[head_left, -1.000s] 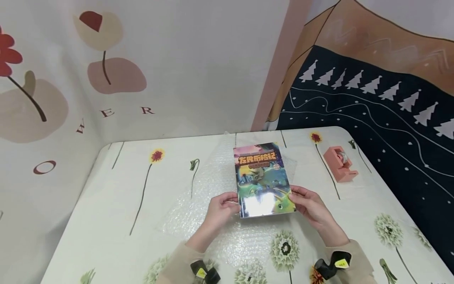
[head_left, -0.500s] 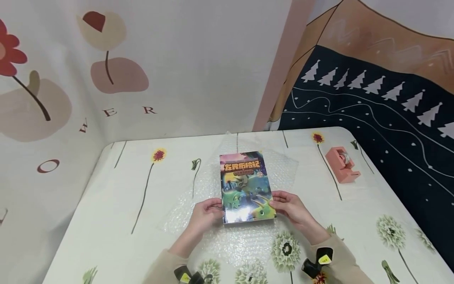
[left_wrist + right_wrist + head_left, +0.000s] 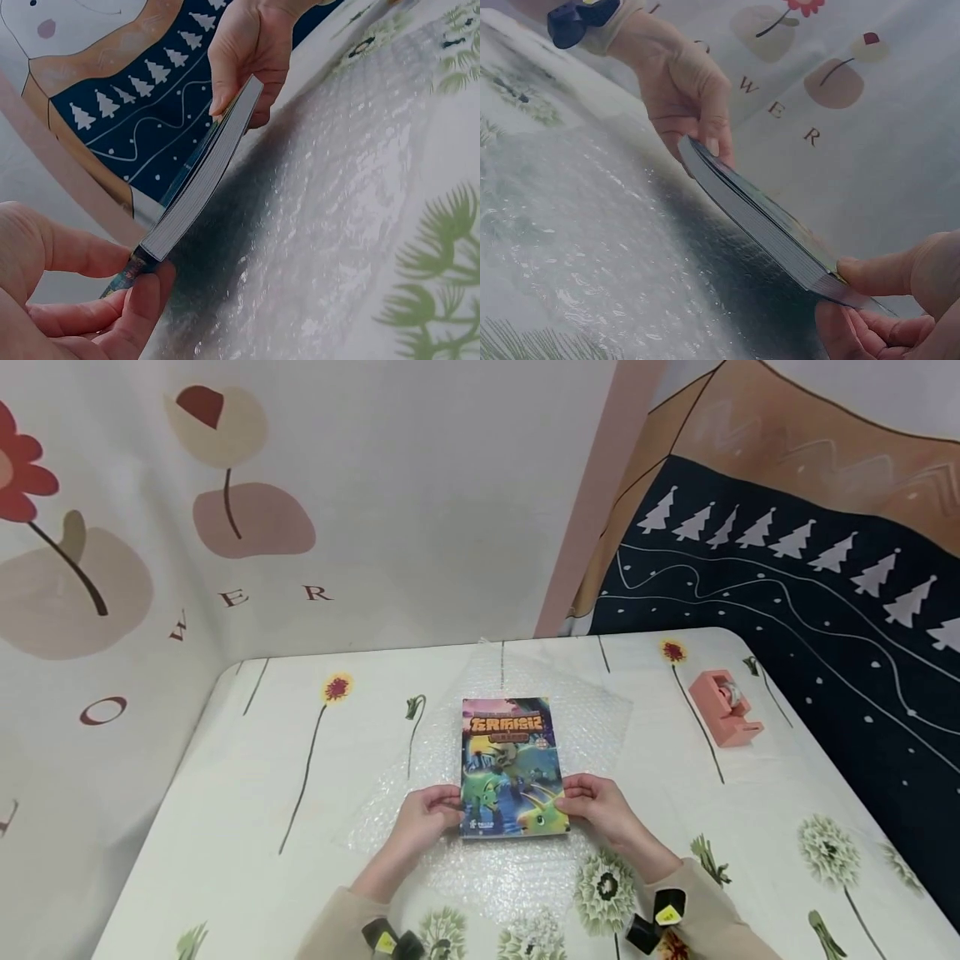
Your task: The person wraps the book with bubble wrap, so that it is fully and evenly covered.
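Now that the book (image 3: 512, 772) has come toward you and straightened, it seems lined up above the wrap (image 3: 592, 722), your left hand (image 3: 422, 818) and right hand (image 3: 602, 810) pinching its opposite sides between thumb and fingers.

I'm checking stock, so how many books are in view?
1: the book, held by the left hand and right hand over the bubble wrap. None seems hidden.

Left grip (image 3: 424, 817), right grip (image 3: 600, 810): 2 pinches, thumbs (image 3: 877, 274) apparently uppermost
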The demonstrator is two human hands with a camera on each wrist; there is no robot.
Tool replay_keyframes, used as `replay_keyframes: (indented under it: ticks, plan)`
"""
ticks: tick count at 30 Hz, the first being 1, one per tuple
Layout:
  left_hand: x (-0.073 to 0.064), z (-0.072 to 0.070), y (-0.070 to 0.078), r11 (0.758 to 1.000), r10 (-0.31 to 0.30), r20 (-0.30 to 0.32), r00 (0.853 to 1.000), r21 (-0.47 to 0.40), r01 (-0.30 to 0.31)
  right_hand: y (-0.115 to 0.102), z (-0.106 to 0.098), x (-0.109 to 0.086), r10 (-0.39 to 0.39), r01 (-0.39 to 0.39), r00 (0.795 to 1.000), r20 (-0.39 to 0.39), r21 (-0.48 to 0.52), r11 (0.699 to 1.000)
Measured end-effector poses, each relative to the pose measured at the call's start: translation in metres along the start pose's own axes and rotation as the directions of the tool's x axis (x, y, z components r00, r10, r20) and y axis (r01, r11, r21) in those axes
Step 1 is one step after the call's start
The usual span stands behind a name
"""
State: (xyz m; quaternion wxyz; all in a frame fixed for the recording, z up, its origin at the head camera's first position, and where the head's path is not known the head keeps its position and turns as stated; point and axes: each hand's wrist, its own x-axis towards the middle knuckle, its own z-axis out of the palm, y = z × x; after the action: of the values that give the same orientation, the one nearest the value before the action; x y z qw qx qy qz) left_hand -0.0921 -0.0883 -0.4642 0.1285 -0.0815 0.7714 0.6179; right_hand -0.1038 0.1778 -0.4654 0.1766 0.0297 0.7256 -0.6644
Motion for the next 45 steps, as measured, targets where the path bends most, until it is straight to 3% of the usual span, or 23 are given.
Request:
replay_keyframes:
  ticks: [11,15,20,28,32,37,41,43,45]
  plan:
    - [0.005,0.001,-0.004,0.999,0.013,-0.004,1.0,0.052,-0.013,0.002,0.005,0.002,-0.023,0.012,0.996,-0.081,-0.129,0.992]
    - [0.005,0.003,-0.003,0.996,0.02,-0.001,1.0,0.09,-0.02,0.003,0.007,0.003,-0.039,0.013,0.993,-0.107,-0.235,0.972]
    - [0.006,0.004,-0.003,0.985,0.071,0.005,0.997,0.157,-0.071,0.004,0.01,0.003,-0.055,0.006,0.99,-0.132,-0.344,0.939]
    - [0.009,0.004,-0.005,0.945,0.155,0.025,0.988,0.287,-0.155,0.004,0.009,0.007,-0.139,0.086,0.988,-0.073,-0.492,0.867]
    - [0.01,0.004,-0.001,0.934,0.159,0.041,0.986,0.318,-0.164,0.001,0.008,0.006,-0.158,0.109,0.986,-0.045,-0.541,0.834]
    - [0.017,0.003,0.0,0.927,0.18,0.043,0.983,0.326,-0.184,0.003,0.004,0.004,-0.173,0.129,0.984,-0.031,-0.543,0.83]
    - [0.03,0.0,-0.001,0.912,0.285,0.008,0.959,0.306,-0.274,0.005,0.003,0.001,-0.249,0.202,0.968,-0.017,-0.533,0.821]
    - [0.038,-0.001,0.001,0.894,0.362,0.005,0.932,0.281,-0.348,0.006,0.002,-0.002,-0.312,0.27,0.95,0.012,-0.535,0.801]
    - [0.046,-0.002,0.002,0.865,0.438,0.018,0.899,0.264,-0.427,0.008,0.003,-0.005,-0.389,0.369,0.918,0.079,-0.529,0.764]
